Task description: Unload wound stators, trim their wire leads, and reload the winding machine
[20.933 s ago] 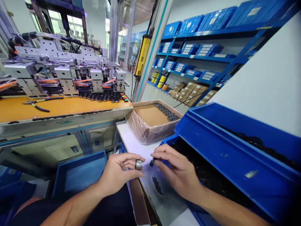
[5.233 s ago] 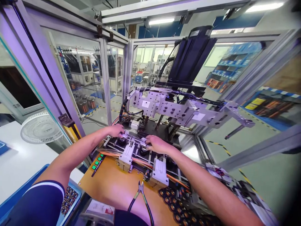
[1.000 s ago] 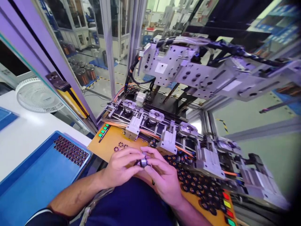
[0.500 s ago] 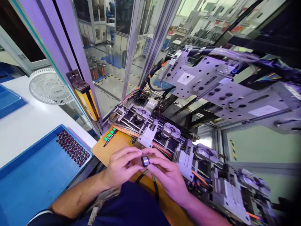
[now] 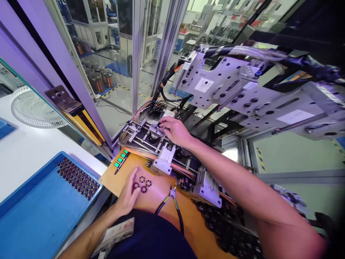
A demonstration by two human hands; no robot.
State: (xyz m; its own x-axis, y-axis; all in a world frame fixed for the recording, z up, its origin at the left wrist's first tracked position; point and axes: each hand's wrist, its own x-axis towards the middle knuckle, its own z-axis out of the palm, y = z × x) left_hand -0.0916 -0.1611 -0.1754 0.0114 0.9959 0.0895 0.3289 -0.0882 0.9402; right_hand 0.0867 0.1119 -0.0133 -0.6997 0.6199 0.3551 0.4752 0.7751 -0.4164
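Note:
My right hand point(image 5: 175, 130) reaches over the far-left fixture point(image 5: 155, 131) of the machine. Its fingers are pinched at the top of that fixture on a small dark stator core point(image 5: 159, 125), mostly covered by the fingertips. My left hand point(image 5: 129, 196) rests low over the orange board point(image 5: 159, 180), fingers stretched and thumb apart, gripping nothing. Just beside its fingers and thumb lie several small wound stator rings point(image 5: 142, 179). A pair of cutting pliers point(image 5: 173, 194) with black and green handles lies on the board near my body, jaws pointing at the machine.
A blue tray point(image 5: 29, 216) at left holds rows of small wound parts point(image 5: 78, 178). Green buttons point(image 5: 119, 159) and a pen point(image 5: 122, 163) are at the board's far left. Dark round parts point(image 5: 223, 230) fill the lower right. A metal plate assembly point(image 5: 223, 82) hangs above.
My hands have come apart. The right moved forward and left to the far fixture; the left lowered to the board. The stator rings and the pliers' jaws now show.

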